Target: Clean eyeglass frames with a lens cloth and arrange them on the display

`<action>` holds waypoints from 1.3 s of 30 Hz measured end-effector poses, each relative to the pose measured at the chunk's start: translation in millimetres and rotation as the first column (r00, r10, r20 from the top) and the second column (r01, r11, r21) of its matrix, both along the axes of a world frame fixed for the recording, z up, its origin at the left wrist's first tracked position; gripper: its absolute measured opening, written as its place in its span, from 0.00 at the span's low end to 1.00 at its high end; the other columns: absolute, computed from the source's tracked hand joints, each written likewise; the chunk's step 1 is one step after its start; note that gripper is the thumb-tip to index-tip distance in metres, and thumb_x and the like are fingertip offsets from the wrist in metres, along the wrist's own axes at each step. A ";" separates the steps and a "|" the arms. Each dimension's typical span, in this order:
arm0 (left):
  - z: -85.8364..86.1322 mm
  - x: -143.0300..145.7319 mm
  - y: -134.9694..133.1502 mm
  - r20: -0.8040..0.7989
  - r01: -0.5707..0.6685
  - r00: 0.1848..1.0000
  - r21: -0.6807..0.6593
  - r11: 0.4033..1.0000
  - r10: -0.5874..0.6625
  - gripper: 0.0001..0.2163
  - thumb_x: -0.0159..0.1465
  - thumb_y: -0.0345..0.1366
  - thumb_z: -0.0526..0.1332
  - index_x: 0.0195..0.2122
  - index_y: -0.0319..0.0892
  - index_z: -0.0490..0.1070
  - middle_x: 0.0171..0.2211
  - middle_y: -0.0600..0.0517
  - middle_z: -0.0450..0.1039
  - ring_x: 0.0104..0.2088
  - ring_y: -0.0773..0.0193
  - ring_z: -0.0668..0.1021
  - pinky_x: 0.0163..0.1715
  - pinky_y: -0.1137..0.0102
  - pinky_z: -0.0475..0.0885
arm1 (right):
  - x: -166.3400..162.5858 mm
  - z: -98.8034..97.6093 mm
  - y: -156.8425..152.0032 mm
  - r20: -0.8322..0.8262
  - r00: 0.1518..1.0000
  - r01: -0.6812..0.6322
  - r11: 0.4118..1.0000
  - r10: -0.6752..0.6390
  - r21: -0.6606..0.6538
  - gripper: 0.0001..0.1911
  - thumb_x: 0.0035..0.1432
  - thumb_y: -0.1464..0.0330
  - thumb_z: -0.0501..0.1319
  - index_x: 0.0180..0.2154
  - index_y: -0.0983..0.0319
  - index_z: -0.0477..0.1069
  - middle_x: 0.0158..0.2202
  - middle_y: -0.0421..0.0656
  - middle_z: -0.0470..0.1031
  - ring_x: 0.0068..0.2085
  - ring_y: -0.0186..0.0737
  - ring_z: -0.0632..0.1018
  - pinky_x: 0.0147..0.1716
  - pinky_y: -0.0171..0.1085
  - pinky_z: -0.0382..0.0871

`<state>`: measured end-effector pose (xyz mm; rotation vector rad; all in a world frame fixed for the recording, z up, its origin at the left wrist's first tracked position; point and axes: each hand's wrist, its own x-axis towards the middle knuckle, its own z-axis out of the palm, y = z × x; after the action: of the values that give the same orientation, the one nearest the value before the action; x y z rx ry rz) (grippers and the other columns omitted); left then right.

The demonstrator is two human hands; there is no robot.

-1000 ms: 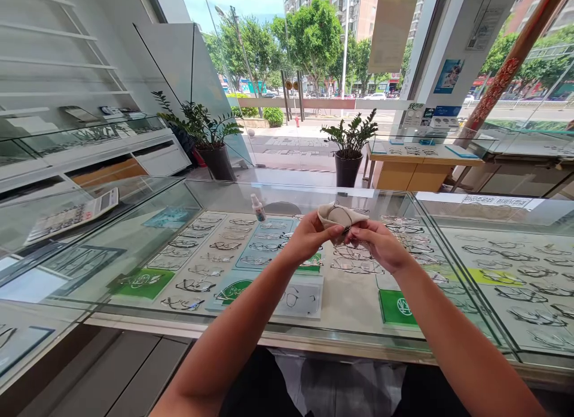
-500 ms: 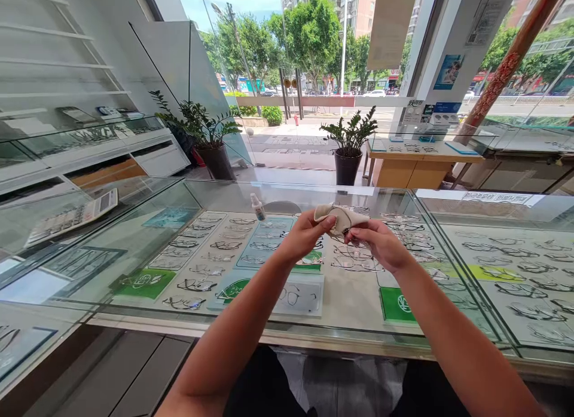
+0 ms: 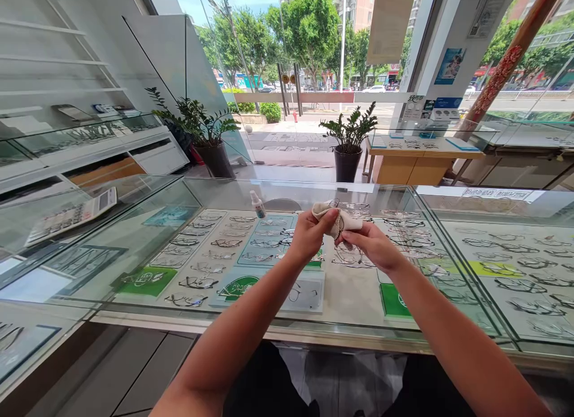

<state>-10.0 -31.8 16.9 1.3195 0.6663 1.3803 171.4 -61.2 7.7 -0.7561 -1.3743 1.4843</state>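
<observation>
Above the glass counter, my left hand [image 3: 309, 233] is closed, its thumb pressing a cream-coloured cleaning cloth [image 3: 353, 221] that is folded around part of a pair of eyeglasses [image 3: 339, 238]. My right hand [image 3: 375, 247] pinches the eyeglasses from the other side, its fingers also touching the cloth. Cloth and fingers hide most of the eyeglasses; only a bit of thin rim shows. On the counter beyond my left hand stands a small white spray bottle [image 3: 258, 205].
Under the glass top of the showcase [image 3: 350, 291] lie rows of eyeglass frames and green cards. At left a calculator [image 3: 74, 217] rests on the glass. Two potted plants [image 3: 348, 163] [image 3: 214, 157] stand beyond, before a large window.
The cloth has been bunched further over the eyeglasses, covering the round lens that showed before. My left hand has turned and shifted slightly right; the right hand keeps its pinch.
</observation>
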 end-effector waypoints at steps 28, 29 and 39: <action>-3.1 5.1 -11.1 -0.232 0.313 0.920 -0.052 0.948 -0.317 0.28 0.67 0.63 0.67 0.31 0.39 0.71 0.26 0.55 0.65 0.30 0.67 0.67 0.34 0.70 0.64 | 1.6 15.2 -2.7 -0.263 0.949 0.149 0.983 -0.173 -0.110 0.17 0.50 0.52 0.81 0.34 0.55 0.83 0.44 0.41 0.83 0.41 0.39 0.79 0.40 0.37 0.75; -4.8 6.2 -10.9 -0.207 0.306 0.927 -0.071 0.949 -0.314 0.28 0.66 0.62 0.68 0.31 0.38 0.72 0.26 0.55 0.66 0.30 0.68 0.67 0.34 0.70 0.64 | 0.0 14.9 -2.9 -0.270 0.947 0.147 0.982 -0.175 -0.118 0.17 0.49 0.52 0.82 0.34 0.54 0.83 0.43 0.41 0.83 0.41 0.39 0.80 0.41 0.38 0.75; -5.4 14.6 -13.2 -0.018 0.250 0.967 -0.151 0.957 -0.255 0.25 0.56 0.56 0.79 0.39 0.37 0.83 0.32 0.51 0.78 0.32 0.67 0.74 0.36 0.71 0.68 | -11.2 4.0 -1.3 -0.289 0.931 0.209 0.975 -0.222 -0.077 0.17 0.51 0.51 0.81 0.35 0.54 0.85 0.44 0.41 0.82 0.46 0.42 0.80 0.48 0.39 0.77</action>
<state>4.5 -45.0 11.5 1.2664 0.5899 1.0823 160.3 -62.6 11.7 -0.6590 -1.0018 1.3930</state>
